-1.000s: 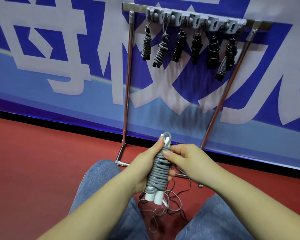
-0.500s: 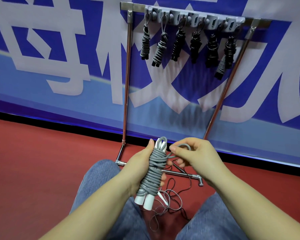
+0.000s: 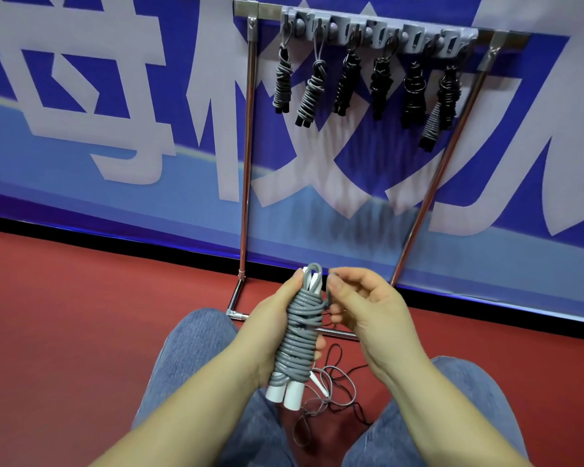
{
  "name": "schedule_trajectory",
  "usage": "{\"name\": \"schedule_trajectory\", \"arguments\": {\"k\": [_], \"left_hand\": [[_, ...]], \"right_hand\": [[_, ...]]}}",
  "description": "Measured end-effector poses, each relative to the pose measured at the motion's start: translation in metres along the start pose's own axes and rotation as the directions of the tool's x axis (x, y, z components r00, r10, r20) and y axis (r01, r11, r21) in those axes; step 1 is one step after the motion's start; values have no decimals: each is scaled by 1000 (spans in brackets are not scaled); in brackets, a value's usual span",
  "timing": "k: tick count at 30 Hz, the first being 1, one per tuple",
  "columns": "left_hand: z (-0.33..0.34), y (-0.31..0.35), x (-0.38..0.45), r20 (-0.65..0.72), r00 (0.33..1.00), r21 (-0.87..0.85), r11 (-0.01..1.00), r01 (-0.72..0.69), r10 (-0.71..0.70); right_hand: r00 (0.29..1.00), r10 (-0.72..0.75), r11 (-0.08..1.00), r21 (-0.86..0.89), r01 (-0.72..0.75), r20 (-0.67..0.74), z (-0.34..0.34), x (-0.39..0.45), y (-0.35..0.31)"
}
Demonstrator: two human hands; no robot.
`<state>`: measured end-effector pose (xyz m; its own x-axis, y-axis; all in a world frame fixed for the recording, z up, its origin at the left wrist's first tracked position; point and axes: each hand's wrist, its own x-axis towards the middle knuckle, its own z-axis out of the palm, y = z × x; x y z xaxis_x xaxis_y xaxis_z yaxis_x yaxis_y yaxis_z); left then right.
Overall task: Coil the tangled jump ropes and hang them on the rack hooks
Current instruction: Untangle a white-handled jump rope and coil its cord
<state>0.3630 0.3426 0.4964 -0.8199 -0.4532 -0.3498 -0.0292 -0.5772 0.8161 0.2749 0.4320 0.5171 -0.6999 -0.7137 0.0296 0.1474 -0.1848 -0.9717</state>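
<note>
My left hand [image 3: 270,326] grips a coiled grey jump rope [image 3: 299,335] upright, its white handles pointing down and a small loop sticking out at the top. My right hand [image 3: 361,308] sits just right of the coil, thumb and fingers pinching the rope's grey end near the top. Loose thin ropes [image 3: 327,396] lie tangled on the red floor between my knees. The metal rack [image 3: 246,156] stands ahead, and its grey hook bar [image 3: 378,33] carries several coiled ropes [image 3: 380,87].
A blue and white banner [image 3: 115,129] covers the wall behind the rack. The rack's foot bar [image 3: 338,333] lies on the red floor [image 3: 64,332] just beyond my hands. My knees in jeans [image 3: 196,352] flank the loose ropes.
My right hand has drawn the rope end out to the right of the coil's top. The coil has tilted slightly, and the view has shifted down a little.
</note>
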Motion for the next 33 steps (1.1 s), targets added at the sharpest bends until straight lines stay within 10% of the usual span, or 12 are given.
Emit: {"name": "schedule_trajectory", "arguments": {"k": [13,33], "left_hand": [[7,0,-5,47,999,3,1000,7,-8],[-4,3,-6,50,998,96,995,-38,34]], "right_hand": [[960,-195,974,-153,166,-202,-5,1,3],[898,-418,727,-543,420,135,-2,-9,13]]}}
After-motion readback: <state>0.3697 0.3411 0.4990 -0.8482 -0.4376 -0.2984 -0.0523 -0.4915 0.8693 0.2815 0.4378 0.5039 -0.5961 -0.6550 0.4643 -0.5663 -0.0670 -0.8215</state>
